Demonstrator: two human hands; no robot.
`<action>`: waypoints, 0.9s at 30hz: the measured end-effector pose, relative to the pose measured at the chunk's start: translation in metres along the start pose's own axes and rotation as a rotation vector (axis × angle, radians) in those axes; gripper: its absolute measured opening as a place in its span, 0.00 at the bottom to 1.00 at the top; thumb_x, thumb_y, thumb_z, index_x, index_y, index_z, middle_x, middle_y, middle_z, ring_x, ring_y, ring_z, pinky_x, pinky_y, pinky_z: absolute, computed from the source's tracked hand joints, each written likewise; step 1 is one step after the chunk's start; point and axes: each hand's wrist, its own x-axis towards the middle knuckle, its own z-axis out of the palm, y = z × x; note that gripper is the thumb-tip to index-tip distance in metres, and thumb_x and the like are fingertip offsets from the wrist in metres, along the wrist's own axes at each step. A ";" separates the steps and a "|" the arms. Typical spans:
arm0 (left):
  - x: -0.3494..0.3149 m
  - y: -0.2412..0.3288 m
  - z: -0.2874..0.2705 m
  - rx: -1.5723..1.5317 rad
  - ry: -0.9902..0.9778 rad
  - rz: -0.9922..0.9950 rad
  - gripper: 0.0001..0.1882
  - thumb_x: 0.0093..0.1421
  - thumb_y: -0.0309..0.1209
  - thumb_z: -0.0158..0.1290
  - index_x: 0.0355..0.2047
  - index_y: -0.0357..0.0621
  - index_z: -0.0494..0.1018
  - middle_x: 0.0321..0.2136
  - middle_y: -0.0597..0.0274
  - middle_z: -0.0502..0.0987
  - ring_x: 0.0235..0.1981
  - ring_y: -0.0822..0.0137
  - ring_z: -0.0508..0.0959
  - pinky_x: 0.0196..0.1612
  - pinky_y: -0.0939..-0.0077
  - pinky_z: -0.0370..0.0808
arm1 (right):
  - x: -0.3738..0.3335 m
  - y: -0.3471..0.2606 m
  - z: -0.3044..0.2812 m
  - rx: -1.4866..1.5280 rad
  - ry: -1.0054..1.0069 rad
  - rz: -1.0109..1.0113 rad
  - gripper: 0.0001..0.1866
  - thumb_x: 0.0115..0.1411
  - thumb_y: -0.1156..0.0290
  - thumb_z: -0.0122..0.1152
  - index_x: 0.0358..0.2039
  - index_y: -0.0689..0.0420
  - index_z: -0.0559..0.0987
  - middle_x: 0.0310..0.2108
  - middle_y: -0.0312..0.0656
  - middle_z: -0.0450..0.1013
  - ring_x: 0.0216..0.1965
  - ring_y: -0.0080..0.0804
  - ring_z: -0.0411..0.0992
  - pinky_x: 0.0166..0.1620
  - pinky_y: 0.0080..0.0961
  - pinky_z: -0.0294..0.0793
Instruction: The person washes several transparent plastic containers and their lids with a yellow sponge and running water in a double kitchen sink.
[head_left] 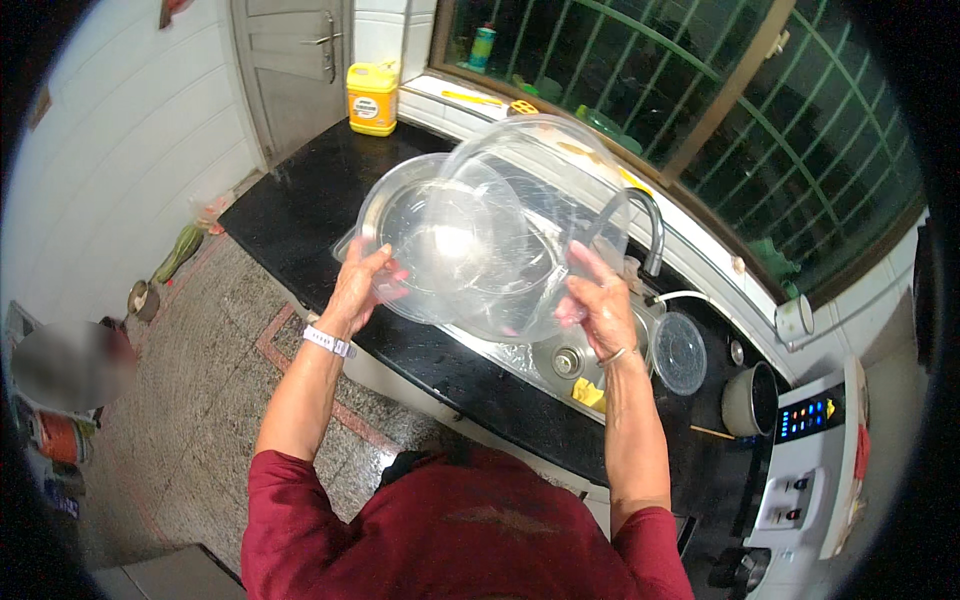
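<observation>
My left hand (366, 283) grips the rim of a clear round plastic lid or shallow bowl (398, 187), thumb on top and fingers seen through it. A larger clear round plastic piece (560, 150) is tilted up in my right hand (598, 306), with the thumb on its near face. It overlaps the left one; whether they touch, I cannot tell. Both hang over the counter and the left edge of the steel sink (540, 362). Inside the sink, below my right hand, lies a yellow cloth or sponge (588, 393).
A curved faucet (655, 225) rises behind the sink. Right of it are a clear round lid (679, 353), a pot (750, 398) and a white appliance with a lit panel (805, 450). A yellow jug (373, 100) stands at the far end of the black counter (285, 190).
</observation>
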 end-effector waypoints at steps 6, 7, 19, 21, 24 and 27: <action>-0.007 -0.019 0.030 -0.070 -0.190 -0.016 0.32 0.65 0.43 0.49 0.64 0.49 0.50 0.50 0.56 0.67 0.45 0.59 0.75 0.43 0.52 0.78 | -0.012 0.011 0.013 -0.133 0.069 -0.114 0.39 0.55 0.79 0.56 0.66 0.64 0.51 0.62 0.54 0.59 0.24 0.32 0.76 0.23 0.24 0.75; -0.007 -0.021 0.032 -0.075 -0.210 -0.019 0.31 0.65 0.44 0.49 0.64 0.49 0.51 0.51 0.56 0.67 0.45 0.60 0.75 0.42 0.53 0.79 | -0.012 0.013 0.009 -0.140 0.042 -0.068 0.40 0.55 0.78 0.56 0.66 0.64 0.51 0.58 0.55 0.63 0.24 0.32 0.76 0.24 0.25 0.75; -0.024 -0.051 0.046 -0.012 -0.270 -0.037 0.34 0.64 0.46 0.51 0.65 0.51 0.52 0.49 0.48 0.68 0.49 0.46 0.74 0.48 0.46 0.76 | -0.043 0.043 -0.030 -0.129 -0.018 -0.057 0.34 0.59 0.78 0.54 0.65 0.64 0.53 0.40 0.52 0.72 0.22 0.31 0.75 0.24 0.25 0.77; -0.032 -0.053 0.067 0.044 -0.228 -0.102 0.34 0.63 0.46 0.52 0.65 0.49 0.53 0.51 0.46 0.67 0.49 0.46 0.74 0.47 0.47 0.77 | -0.052 0.063 -0.046 -0.123 -0.002 -0.025 0.34 0.59 0.78 0.54 0.64 0.64 0.54 0.41 0.51 0.72 0.22 0.31 0.75 0.24 0.26 0.78; -0.038 -0.072 0.083 0.079 -0.284 -0.150 0.35 0.63 0.46 0.53 0.64 0.47 0.54 0.52 0.47 0.67 0.49 0.47 0.74 0.46 0.49 0.78 | -0.081 0.078 -0.071 -0.046 0.027 0.023 0.33 0.59 0.79 0.54 0.64 0.64 0.55 0.43 0.52 0.71 0.22 0.31 0.75 0.24 0.26 0.78; -0.033 -0.097 0.094 0.066 -0.367 -0.251 0.35 0.62 0.46 0.53 0.64 0.46 0.54 0.52 0.48 0.67 0.49 0.47 0.74 0.46 0.50 0.78 | -0.109 0.090 -0.091 -0.038 0.106 0.000 0.32 0.59 0.79 0.54 0.63 0.64 0.57 0.38 0.50 0.73 0.22 0.30 0.75 0.24 0.25 0.78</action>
